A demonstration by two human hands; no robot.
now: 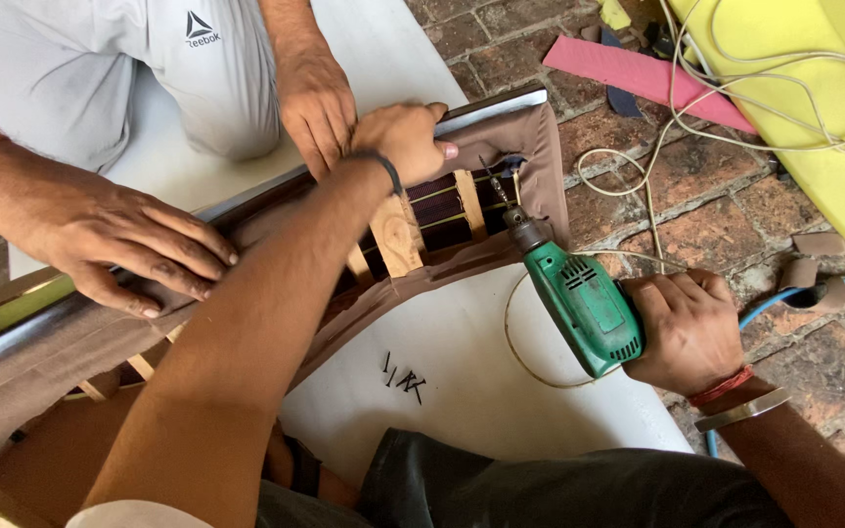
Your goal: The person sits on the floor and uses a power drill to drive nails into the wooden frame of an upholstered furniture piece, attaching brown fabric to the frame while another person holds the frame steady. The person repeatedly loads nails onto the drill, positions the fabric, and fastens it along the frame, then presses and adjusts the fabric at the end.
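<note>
My right hand [687,328] grips a green electric drill [579,303], its bit pointing up-left at the brown fabric edge of a wooden frame [398,235]. My left hand [405,142] clasps the frame's top edge, over a metal strip [496,106]. Brown fabric [540,176] wraps the frame; wooden slats show inside. A co-worker's two hands press on the frame: one [139,249] flat on the fabric at left, the other [317,103] right next to my left hand.
Several black screws [403,376] lie on a white sheet [481,372] under the frame. A white cord [716,127] loops over the brick floor. Yellow foam [833,108] and a pink strip [628,73] lie at upper right. A blue hose [784,293] runs at right.
</note>
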